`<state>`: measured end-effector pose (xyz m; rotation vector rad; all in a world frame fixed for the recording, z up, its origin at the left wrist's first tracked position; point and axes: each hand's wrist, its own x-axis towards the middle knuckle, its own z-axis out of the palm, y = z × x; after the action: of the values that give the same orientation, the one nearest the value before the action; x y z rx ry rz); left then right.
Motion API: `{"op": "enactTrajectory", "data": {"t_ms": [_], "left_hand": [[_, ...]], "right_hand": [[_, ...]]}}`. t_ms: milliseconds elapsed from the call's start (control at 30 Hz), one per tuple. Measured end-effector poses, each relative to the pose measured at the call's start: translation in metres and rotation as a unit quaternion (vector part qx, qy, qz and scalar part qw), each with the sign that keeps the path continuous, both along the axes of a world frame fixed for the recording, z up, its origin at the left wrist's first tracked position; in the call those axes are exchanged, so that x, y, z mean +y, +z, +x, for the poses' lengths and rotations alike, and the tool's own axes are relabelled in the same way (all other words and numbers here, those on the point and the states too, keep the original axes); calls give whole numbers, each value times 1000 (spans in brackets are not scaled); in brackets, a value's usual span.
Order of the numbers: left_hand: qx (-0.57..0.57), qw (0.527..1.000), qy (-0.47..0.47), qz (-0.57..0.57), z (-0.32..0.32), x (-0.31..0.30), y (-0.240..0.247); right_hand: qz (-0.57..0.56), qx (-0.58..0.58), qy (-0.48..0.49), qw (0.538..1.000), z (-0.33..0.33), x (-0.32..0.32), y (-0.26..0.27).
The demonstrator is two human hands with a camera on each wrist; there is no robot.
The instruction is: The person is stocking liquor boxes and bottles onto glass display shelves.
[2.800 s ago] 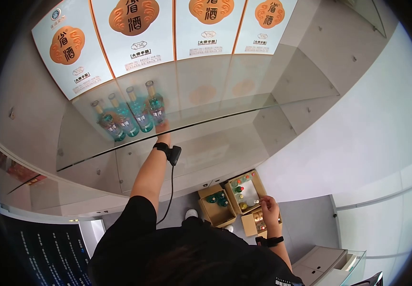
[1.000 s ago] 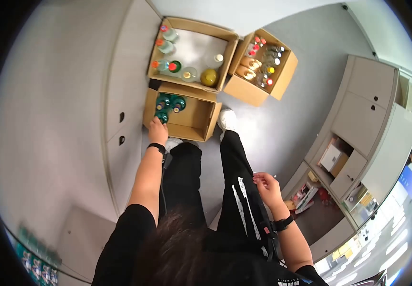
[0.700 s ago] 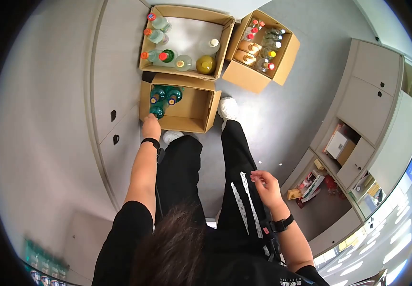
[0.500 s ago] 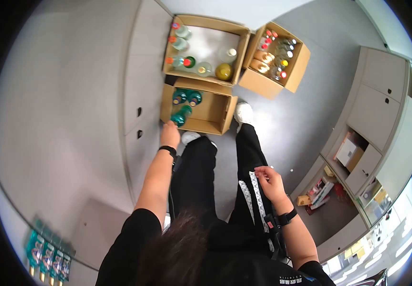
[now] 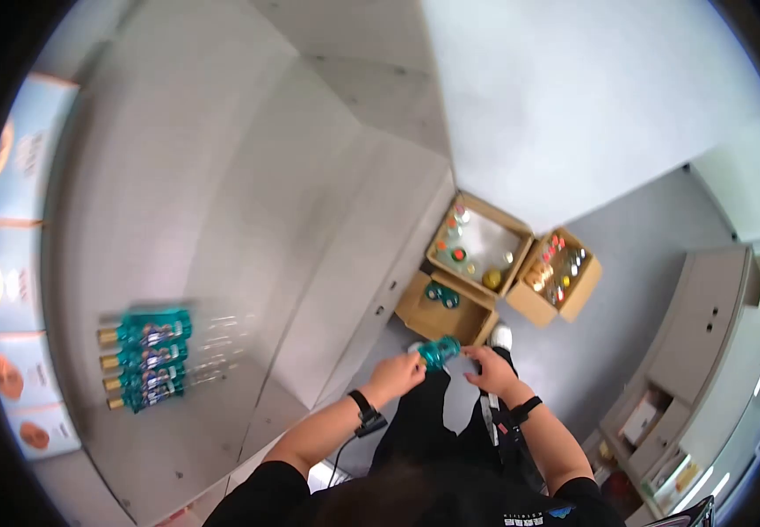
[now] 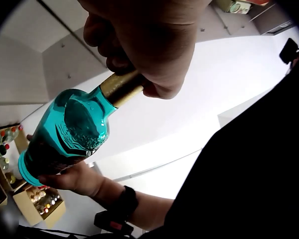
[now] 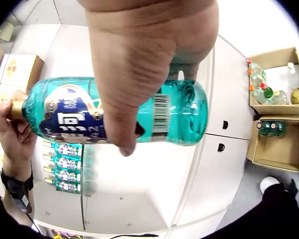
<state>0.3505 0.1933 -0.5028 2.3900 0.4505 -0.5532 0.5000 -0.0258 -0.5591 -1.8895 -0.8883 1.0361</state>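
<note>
A teal glass bottle (image 5: 440,351) with a gold neck is held tilted in front of the body in the head view. My left hand (image 5: 396,376) grips its neck, as the left wrist view shows of the hand (image 6: 149,40) and bottle (image 6: 70,129). My right hand (image 5: 492,373) is at the base end; in the right wrist view that hand (image 7: 144,59) lies across the bottle (image 7: 65,107), thumb in front and fingers partly hidden behind. A blue and white label and a barcode face the right wrist camera.
Several similar bottles (image 5: 156,360) stand on the glass shelf at left, before white boxes (image 5: 15,281). On the floor, an open carton (image 5: 450,323) holds two teal bottles; cartons of mixed bottles (image 5: 480,239) and smaller bottles (image 5: 534,307) stand beyond. Cabinets (image 5: 687,307) line the right.
The left hand has lifted a teal bottle out of the carton, where two are left. The right hand has come to its base. The head view has swung towards the shelf.
</note>
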Motion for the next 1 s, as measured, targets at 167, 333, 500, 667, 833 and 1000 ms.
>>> {"op": "enactTrajectory", "data": {"t_ms": [167,333,500,667,833,1000], "left_hand": [[-134,990,32,10,-12,-16,89],[-220,973,68,26,-19,-16,175],[-262,954,144,15,-38,-18,238],[-381,866,311,-83,-56,-12,269],[-475,754,400,-214,-76,16,228],[-471,732,402,-285,-84,-3,211]], "right_hand": [[101,-69,184,975,4,26,40],[88,-29,243,966,9,56,103],[203,-18,277,939,9,79,145],[177,107,320,925,-2,102,172],[107,308,332,885,-13,146,216],[134,312,318,885,-31,158,241]]}}
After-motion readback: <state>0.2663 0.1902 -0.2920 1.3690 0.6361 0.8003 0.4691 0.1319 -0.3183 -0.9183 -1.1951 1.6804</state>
